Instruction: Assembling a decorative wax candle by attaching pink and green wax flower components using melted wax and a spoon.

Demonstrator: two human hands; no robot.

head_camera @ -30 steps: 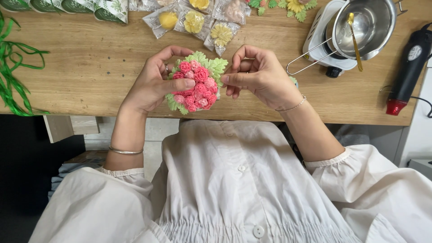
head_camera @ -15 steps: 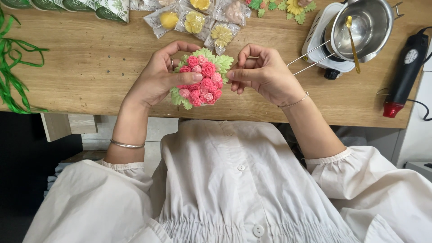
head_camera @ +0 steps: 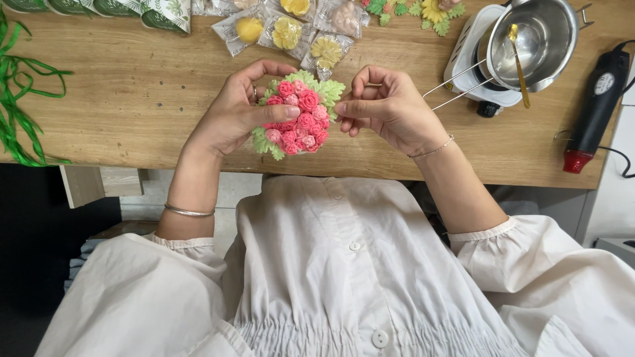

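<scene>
Sitting at the centre of the frame, above the near edge of the wooden desk point(head_camera: 132, 99), is a round flower cluster point(head_camera: 297, 117) of small pink and red rosettes packed tightly into a dome, ringed by pale green serrated leaves. The left hand point(head_camera: 231, 116) cups it from the left with thumb over the top and fingers wrapped behind, while the right hand point(head_camera: 390, 109) pinches its fingertips on a green leaf at the cluster's right edge. Wrapped yellow flower pieces point(head_camera: 286, 32) lie at the upper middle, with a steel pot point(head_camera: 529, 43) on a small white heater at the upper right.
</scene>
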